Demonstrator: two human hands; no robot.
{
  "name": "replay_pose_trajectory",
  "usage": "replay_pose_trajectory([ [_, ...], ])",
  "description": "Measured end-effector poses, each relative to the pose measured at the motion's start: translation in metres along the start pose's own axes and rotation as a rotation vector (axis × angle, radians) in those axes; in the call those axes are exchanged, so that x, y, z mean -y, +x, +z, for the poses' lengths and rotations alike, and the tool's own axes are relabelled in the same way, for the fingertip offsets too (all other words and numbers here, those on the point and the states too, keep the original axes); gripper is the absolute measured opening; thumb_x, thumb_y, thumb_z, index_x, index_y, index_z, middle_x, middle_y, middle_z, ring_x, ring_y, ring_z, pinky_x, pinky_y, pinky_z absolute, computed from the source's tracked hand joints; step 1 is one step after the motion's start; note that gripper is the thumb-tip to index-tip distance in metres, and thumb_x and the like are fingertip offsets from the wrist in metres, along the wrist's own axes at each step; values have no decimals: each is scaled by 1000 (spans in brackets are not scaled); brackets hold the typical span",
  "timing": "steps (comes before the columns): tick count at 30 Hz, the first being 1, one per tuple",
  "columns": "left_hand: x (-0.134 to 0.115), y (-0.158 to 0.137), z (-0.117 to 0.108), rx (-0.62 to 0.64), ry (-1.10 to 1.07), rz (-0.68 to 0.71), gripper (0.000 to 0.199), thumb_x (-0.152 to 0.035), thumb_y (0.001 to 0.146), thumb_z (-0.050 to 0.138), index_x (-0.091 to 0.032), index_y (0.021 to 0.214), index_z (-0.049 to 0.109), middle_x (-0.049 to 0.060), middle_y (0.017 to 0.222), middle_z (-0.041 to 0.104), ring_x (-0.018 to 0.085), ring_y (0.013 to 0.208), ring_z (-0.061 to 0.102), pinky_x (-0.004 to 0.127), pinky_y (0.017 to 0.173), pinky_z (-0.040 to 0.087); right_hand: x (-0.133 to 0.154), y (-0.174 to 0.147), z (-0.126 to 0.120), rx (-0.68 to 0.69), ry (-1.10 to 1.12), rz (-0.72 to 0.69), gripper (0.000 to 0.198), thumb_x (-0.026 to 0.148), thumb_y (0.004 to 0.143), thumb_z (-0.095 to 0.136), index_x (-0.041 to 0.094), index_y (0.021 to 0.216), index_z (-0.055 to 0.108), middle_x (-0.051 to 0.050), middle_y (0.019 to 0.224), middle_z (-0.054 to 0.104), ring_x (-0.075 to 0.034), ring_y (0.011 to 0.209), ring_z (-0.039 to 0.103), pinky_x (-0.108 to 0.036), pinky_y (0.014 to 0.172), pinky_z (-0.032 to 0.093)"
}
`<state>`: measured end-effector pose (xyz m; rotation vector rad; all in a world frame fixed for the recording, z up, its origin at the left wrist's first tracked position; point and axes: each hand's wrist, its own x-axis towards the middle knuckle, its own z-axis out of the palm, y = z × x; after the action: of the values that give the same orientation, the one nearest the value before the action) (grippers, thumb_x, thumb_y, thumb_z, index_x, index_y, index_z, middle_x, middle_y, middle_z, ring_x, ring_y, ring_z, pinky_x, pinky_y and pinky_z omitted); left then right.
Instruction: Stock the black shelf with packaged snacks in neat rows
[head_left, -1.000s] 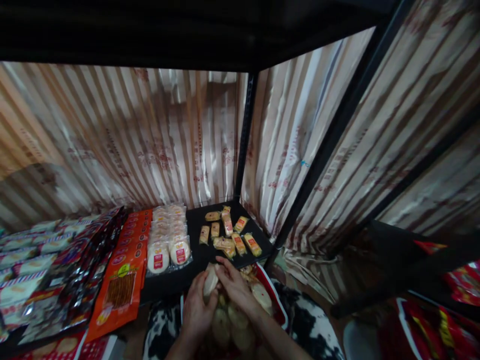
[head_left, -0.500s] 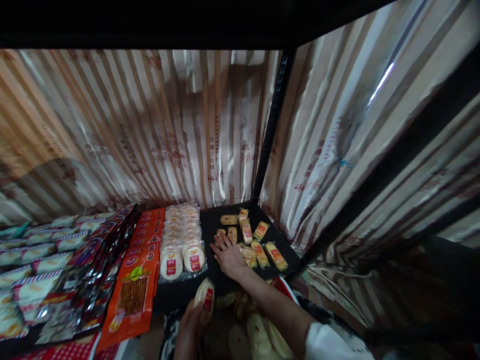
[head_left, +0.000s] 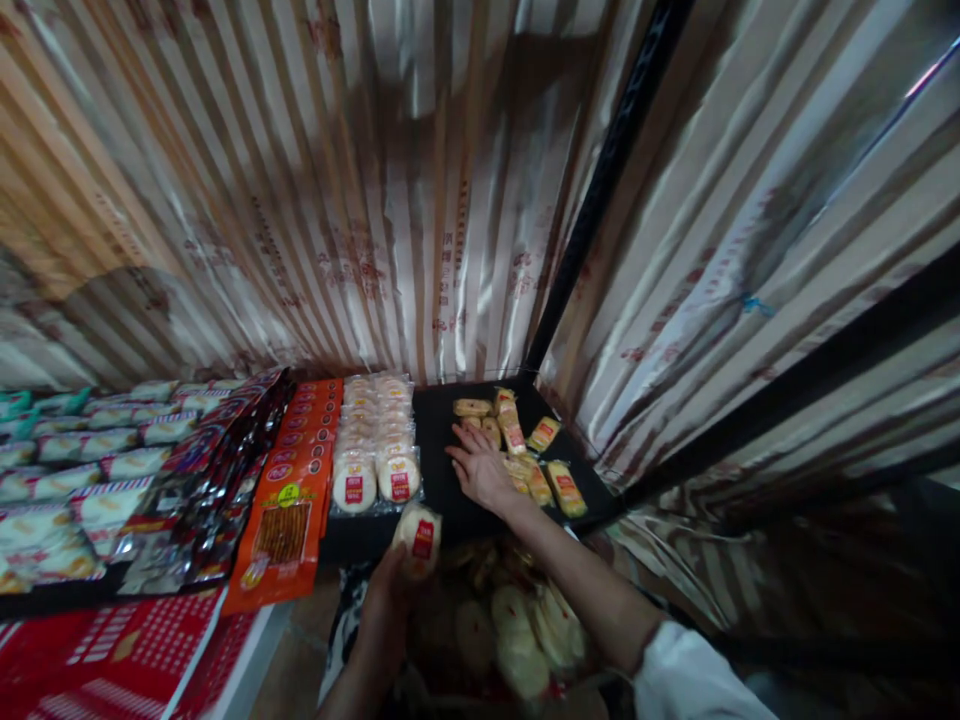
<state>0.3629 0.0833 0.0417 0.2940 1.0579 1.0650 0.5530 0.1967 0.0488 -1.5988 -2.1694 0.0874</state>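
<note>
The left hand's (head_left: pixel 384 590) grip held a red-labelled round cake (head_left: pixel 418 538), right of the orange snack packet (head_left: pixel 291 500); the right hand (head_left: pixel 484 474) spread open over yellow wrapped cakes (head_left: pixel 511 428), farther right of that packet.

White sleeve (head_left: pixel 694 672), bare right forearm (head_left: pixel 585 585), ungloved fingers (head_left: pixel 466 463), black-and-white patterned legwear (head_left: pixel 347 612)

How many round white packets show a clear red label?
3: a left packet and a right packet near the shelf's front, plus the held packet in the left hand. Others' labels may be hidden.
</note>
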Motion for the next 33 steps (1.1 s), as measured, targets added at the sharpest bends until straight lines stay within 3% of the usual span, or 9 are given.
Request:
replay_pose_trajectory([
  [3,-11,-13,4,34,-119,14,44,-35,75,59,-14,114,58,11,100,68,27,90,65,41,77,51,22,-9,-6,-70,254,38,32,22,85,42,18,107,65,-11,126,57,-23,120,47,-42,101,37],
  [6,-18,-15,5,53,-157,-23,43,-34,80,53,-13,118,54,10,99,68,25,85,66,37,73,51,47,-26,-3,4,574,232,32,36,85,45,20,105,65,-8,104,67,-20,91,63,-35,82,50],
  [11,-24,-12,-1,82,-52,-61,45,-39,83,49,-13,119,53,11,94,69,21,71,67,29,58,48,71,-56,11,103,1074,514,41,52,67,64,19,91,66,-3,79,69,-17,73,62,-26,60,48],
  [15,-30,-16,-8,147,108,6,48,-43,75,59,-12,111,56,10,90,69,18,69,65,25,56,45,81,-73,9,120,1230,676,47,58,56,70,17,78,64,0,64,64,-13,59,57,-21,48,38],
  [18,-31,-17,-14,108,254,111,46,-37,64,70,-13,102,58,4,75,68,13,61,61,20,51,38,92,-86,8,112,1308,758,49,59,55,71,17,78,62,0,64,63,-12,59,56,-21,50,37],
  [21,-26,-14,-25,-1,351,141,41,-35,60,71,-14,94,59,-2,60,61,9,51,53,18,45,30,103,-100,21,127,1319,765,45,57,60,68,18,80,61,-1,65,64,-13,60,58,-23,54,41],
  [24,-24,-10,-41,-29,416,137,38,-39,62,69,-15,91,59,-2,63,60,9,50,51,18,44,28,109,-110,39,170,1216,693,37,51,67,61,19,86,61,-3,69,66,-16,62,60,-27,58,46],
  [30,-47,-7,-61,201,570,223,32,-33,61,70,-14,86,64,0,70,64,12,61,55,22,58,40,111,-100,33,-19,661,454,45,31,71,58,24,116,57,-7,107,65,-20,86,61,-34,79,49],
  [33,-61,-5,-57,298,662,232,28,-30,59,72,-13,80,66,1,69,66,14,63,56,23,61,41,113,-88,19,22,627,341,37,30,73,58,25,109,63,-6,98,68,-21,88,60,-33,81,48],
])
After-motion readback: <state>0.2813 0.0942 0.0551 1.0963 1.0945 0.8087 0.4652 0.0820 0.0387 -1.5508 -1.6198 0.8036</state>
